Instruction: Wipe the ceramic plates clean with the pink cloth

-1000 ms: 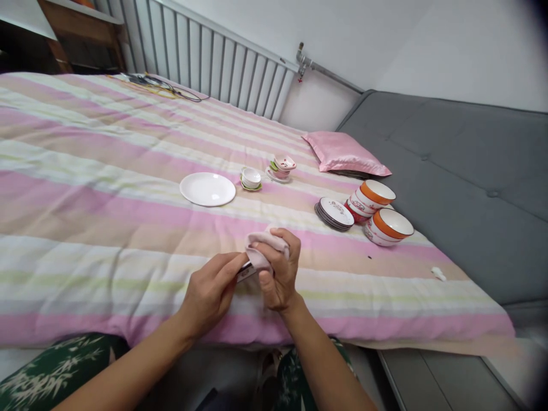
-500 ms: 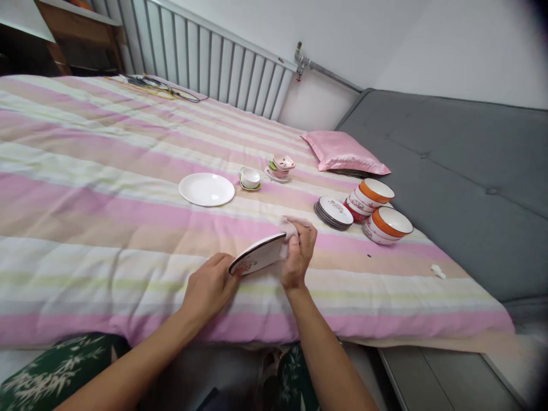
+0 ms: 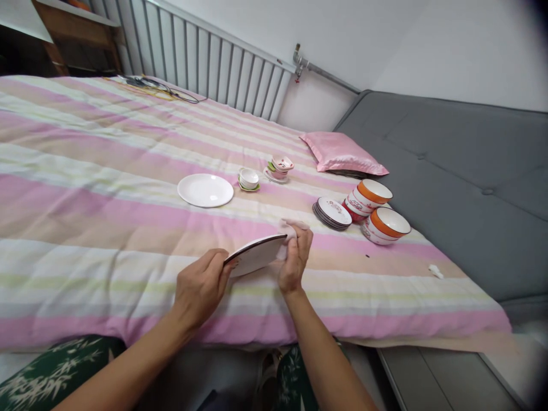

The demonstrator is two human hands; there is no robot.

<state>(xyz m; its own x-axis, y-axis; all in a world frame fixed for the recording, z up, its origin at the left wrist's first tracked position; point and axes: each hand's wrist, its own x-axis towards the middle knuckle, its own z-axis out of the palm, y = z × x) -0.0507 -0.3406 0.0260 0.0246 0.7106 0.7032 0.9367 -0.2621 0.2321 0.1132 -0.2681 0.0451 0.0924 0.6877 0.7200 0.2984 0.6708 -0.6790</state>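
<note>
A white plate point(image 3: 257, 257) with a dark rim is held tilted above the front of the bed. My left hand point(image 3: 202, 284) grips its left edge, fingers closed on the rim. At the opposite edge, my right hand point(image 3: 295, 260) pinches a pale pinkish cloth point(image 3: 287, 233) around the rim. Beyond the hands to the right is a stack of dark-rimmed plates point(image 3: 333, 212). Beside that stack stand orange-rimmed bowls, one pile point(image 3: 363, 200) at the back and another bowl stack point(image 3: 386, 226) in front. Most of the held plate's printed pattern is hidden.
A white oval plate point(image 3: 205, 190) lies on the striped bedspread point(image 3: 107, 240). Small white bowls point(image 3: 248, 179) and small patterned dishes point(image 3: 280, 166) stand near it. A pink pillow point(image 3: 345, 153) rests by the grey headboard point(image 3: 454, 165). Cables point(image 3: 158, 87) lie far left; crumpled white tissue point(image 3: 435, 271) lies right.
My left hand has shifted slightly left and its grip on the plate's edge has changed, with the plate turned a little. The right hand still holds the cloth at the rim.
</note>
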